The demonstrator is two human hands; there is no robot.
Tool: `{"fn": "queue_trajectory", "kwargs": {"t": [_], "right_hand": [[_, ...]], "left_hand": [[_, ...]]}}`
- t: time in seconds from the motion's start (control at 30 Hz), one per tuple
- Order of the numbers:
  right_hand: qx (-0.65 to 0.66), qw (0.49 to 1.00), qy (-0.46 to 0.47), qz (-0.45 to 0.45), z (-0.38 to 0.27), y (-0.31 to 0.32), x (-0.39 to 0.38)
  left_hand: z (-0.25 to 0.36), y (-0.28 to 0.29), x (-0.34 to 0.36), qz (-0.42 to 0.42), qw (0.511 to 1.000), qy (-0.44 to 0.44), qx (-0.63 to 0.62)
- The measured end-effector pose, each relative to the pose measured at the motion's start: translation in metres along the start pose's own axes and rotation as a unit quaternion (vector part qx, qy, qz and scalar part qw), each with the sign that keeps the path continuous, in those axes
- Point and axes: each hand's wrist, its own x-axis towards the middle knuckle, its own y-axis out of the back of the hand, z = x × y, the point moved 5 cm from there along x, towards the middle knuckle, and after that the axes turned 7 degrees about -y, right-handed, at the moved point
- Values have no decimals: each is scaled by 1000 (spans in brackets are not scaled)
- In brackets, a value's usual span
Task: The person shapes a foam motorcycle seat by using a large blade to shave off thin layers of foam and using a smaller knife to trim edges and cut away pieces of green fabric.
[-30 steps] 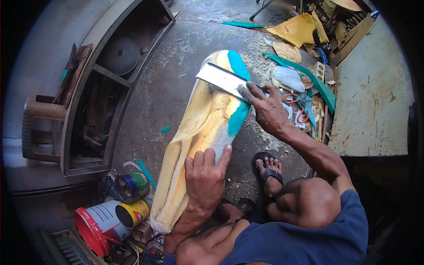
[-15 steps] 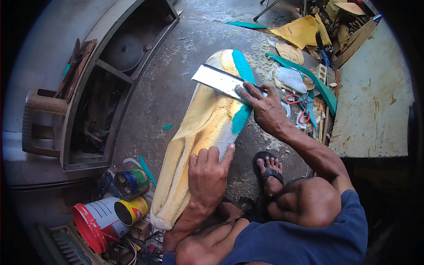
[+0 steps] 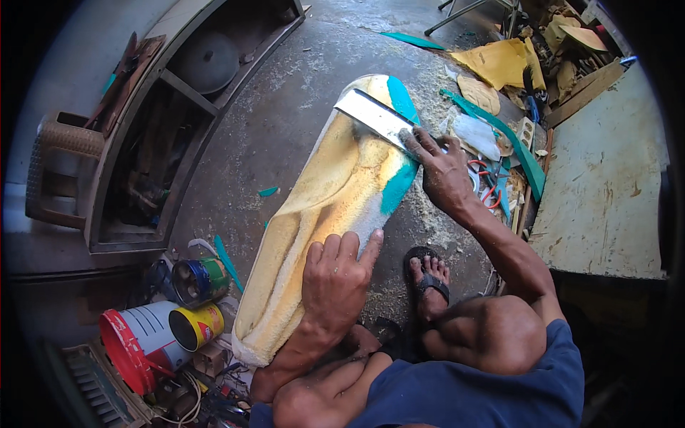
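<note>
A long block of yellowish seat foam (image 3: 335,167) with teal patches lies slanted across the floor, its far end up and to the right. Its near end rests by my legs. My left hand (image 3: 337,278) presses on its near half, fingers curled over the foam and index finger pointing along the right edge. My right hand (image 3: 444,171) is closed on the right end of a wide, flat metal blade (image 3: 374,116). The blade lies crosswise over the far part of the foam. Its handle is hidden under my fingers.
Foam crumbs cover the floor (image 3: 235,153). Red-handled scissors (image 3: 491,192), teal strips (image 3: 524,160) and scraps lie at right beside a pale board (image 3: 606,185). A metal-framed cabinet (image 3: 178,135) stands left. A red-rimmed bucket (image 3: 128,349) and cans (image 3: 196,327) are at lower left.
The blade in my right hand has slid toward the foam's far end. My left hand keeps its place on the foam. The whole view has shifted slightly.
</note>
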Motion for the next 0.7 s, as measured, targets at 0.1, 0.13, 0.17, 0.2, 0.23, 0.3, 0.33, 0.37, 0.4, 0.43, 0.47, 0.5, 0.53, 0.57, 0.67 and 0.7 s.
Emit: {"fn": "queue_trajectory", "kwargs": {"t": [0.1,0.13,0.17,0.2,0.23,0.3,0.33,0.37,0.4,0.43,0.47,0.5,0.53,0.57,0.67,0.7], "right_hand": [[63,987,147,6,-71,32,-50],[39,985,167,-7,-64,33,-43],[31,982,185,-27,-61,27,-39],[41,992,116,-8,-22,9,-14],[45,998,46,9,7,-6,-6],[35,999,15,24,-1,-8,0],[45,996,77,30,-37,1,-20],[42,989,136,37,-58,15,-36],[76,979,185,37,-65,28,-46],[80,981,177,29,-53,19,-40],[67,988,133,40,-26,4,-19],[48,993,94,54,0,-6,-3],[31,997,55,38,18,-12,13],[40,997,56,43,-6,-3,4],[52,989,128,61,-50,18,-14],[55,990,107,67,-31,9,-5]], "left_hand": [[-4,4,-3,7,1000,-8,1],[-6,2,-2,10,1000,1,-15],[-9,-2,-2,4,1000,13,-27],[-7,-1,0,5,999,17,-29],[-3,-3,-4,1,999,13,-39],[-5,-1,0,10,1000,2,-15],[-10,0,-3,11,1000,8,-6],[-11,3,-3,15,1000,4,-5],[-13,5,-3,20,1000,12,-10],[-12,3,-9,12,999,23,-19],[-10,0,-10,1,1000,20,-25],[-8,-1,-7,3,1000,14,-22],[-8,4,2,20,1000,9,-5],[-11,5,-1,17,1000,9,5],[-18,8,-3,27,999,23,13],[-19,6,-1,19,1000,14,9]]}}
